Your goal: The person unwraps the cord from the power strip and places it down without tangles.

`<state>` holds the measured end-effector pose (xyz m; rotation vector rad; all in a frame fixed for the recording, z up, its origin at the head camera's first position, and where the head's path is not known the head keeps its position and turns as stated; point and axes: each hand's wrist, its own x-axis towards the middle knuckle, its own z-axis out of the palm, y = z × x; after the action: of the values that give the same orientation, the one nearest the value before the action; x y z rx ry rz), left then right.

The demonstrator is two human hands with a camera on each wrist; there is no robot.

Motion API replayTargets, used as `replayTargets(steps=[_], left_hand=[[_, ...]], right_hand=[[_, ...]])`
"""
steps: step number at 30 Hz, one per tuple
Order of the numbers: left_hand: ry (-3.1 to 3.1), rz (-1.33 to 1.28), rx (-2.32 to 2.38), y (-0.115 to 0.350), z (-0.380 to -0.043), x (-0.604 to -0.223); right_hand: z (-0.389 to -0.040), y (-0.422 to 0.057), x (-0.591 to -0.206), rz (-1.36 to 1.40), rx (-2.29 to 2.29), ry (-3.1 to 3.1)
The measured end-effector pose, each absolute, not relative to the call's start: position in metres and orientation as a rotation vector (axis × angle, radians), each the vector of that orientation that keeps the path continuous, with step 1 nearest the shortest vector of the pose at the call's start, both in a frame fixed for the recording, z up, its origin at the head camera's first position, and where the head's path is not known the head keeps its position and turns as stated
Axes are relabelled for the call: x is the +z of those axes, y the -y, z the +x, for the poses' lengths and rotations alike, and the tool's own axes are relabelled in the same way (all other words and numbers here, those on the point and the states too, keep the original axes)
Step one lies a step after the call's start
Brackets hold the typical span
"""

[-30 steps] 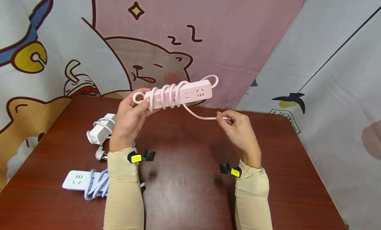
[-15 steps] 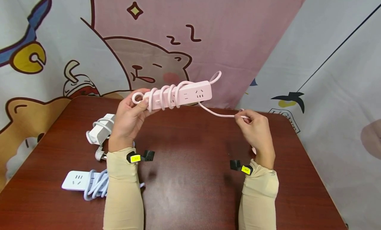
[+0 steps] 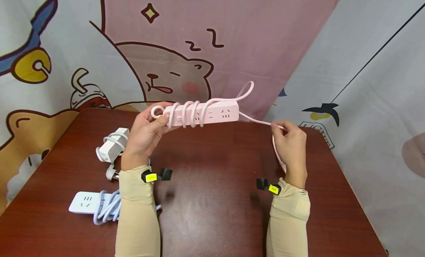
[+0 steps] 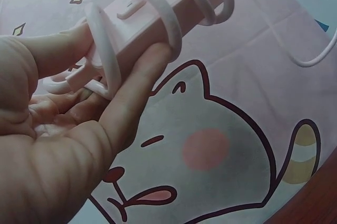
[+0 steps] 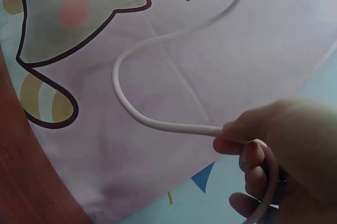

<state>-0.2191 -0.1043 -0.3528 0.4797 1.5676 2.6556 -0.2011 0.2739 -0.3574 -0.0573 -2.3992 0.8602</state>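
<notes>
My left hand grips one end of a pink power strip, thumb on its front, above the far part of the table. Several turns of the strip's pink cord wind around its left half, and a loop of it stands up past the right end. To the right, my right hand pinches the cord between thumb and fingers. From those fingers the cord hangs down behind the wrist in the head view; its end is hidden there.
On the left of the brown table lies a white adapter with its cord and plug. Nearer stands a white power strip wrapped in a bluish cord, partly behind the left forearm. A patterned curtain hangs behind the table.
My right hand has moved right, drawing the cord out with it. The cord's loop at the strip's right end has grown longer. My left hand keeps its grip, the strip dipping slightly.
</notes>
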Motion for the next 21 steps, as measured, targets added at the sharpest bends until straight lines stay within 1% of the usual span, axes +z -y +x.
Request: replayTargets(steps=[6, 14, 21], left_hand=[[-1.575, 0.516, 2.617, 0.1029, -0.2189, -0.3523], [-1.579, 0.538, 2.587, 0.1021, -0.2182, -0.3522], [-1.627, 0.541, 2.531, 0.1016, -0.2173, -0.3528]], right_hand=[[-0.1995, -0.2768, -0.3577, -0.095, 0.88, 2.51], [-0.199, -0.2788, -0.3606, 0.055, 0.875, 2.618], [-0.1996, -0.2753, -0.3598, 0.063, 0.826, 2.566]])
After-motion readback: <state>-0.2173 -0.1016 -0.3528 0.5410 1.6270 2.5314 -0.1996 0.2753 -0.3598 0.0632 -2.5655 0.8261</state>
